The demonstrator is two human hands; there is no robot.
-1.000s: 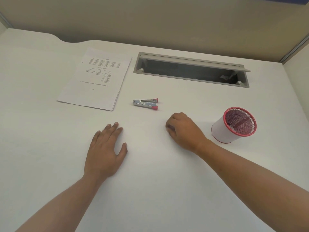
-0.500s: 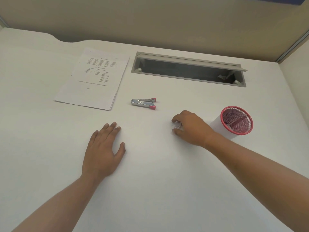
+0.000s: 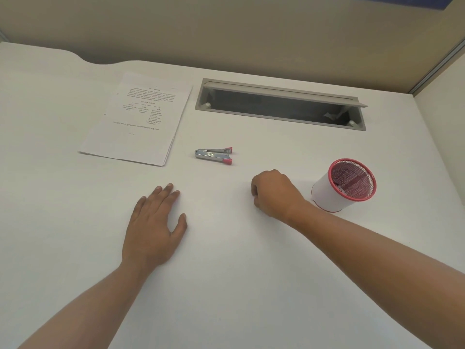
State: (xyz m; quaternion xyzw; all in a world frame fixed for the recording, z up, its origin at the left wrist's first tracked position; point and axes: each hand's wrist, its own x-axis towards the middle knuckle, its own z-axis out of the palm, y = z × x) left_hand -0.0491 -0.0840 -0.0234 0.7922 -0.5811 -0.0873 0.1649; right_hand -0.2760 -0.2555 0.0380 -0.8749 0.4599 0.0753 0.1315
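So right hand [image 3: 274, 195] sits curled on the desk [image 3: 226, 273], can't tell if it's holding anything. Stapler [image 3: 214, 156] is just beyond it, cup [image 3: 334, 195] right beside, left hand [image 3: 153, 227] flat.

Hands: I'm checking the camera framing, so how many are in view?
2. The left hand lies flat on the desk below the papers; the right hand, fingers curled, rests beside the pen cup. None seems hidden.

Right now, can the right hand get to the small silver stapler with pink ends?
Probably yes: only bare white desk lies between the right hand and the stapler; the red-rimmed mesh cup stands on its other side.
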